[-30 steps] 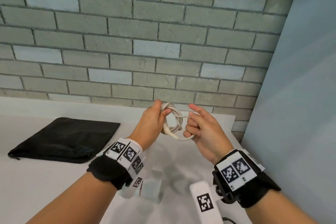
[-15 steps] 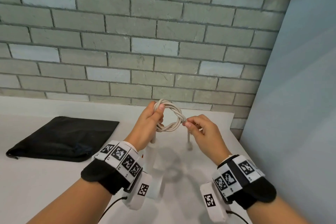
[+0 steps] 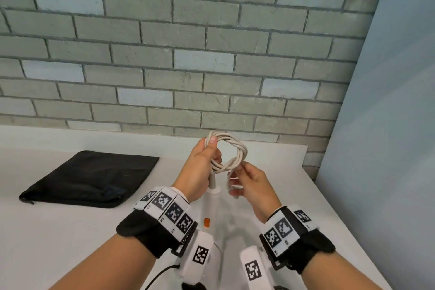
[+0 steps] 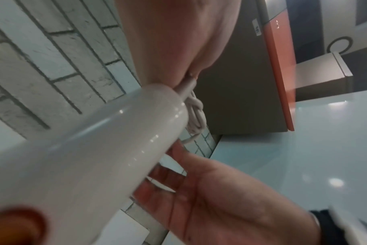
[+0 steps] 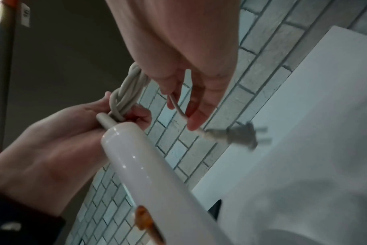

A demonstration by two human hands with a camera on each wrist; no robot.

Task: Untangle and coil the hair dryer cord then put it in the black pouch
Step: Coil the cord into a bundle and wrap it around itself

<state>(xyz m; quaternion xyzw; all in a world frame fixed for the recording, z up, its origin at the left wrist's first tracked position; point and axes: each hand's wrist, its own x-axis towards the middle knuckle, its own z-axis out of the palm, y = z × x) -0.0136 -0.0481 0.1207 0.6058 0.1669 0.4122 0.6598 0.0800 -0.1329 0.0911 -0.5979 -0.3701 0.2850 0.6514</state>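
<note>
Here, my left hand (image 3: pixel 200 167) grips the coiled cord (image 3: pixel 229 152) of the hair dryer (image 3: pixel 213 209), thumb pressed over the top of the loops and fingers curled round them from behind. The coil stands as an upright ring above the white counter (image 3: pixel 58 231), its strands twisted round one another. The dryer's white handle hangs down from my left hand, just below the coil, with an orange switch (image 3: pixel 207 222) showing lower on it. In the right wrist view the stiff cord collar at the handle's end lies against my left palm, touching the bundled loops.

My right hand (image 3: pixel 250 186) sits just beside the coil, on its lower right, and pinches the loose tail of the cord between thumb and fingertips. From that pinch the tail runs on to the plug (image 5: pixel 230 134), which dangles free beyond my fingers, blurred, with its two prongs pointing away from me. So both hands are close together, each closed on a different part of the same cord, the left on the loops and the right on the free end.

The black pouch (image 3: pixel 94 179) lies flat on the counter well to the left, apart from both hands. A grey brick wall (image 3: pixel 188 54) stands behind the counter, and a pale blue panel (image 3: pixel 388 125) closes off the right side.
</note>
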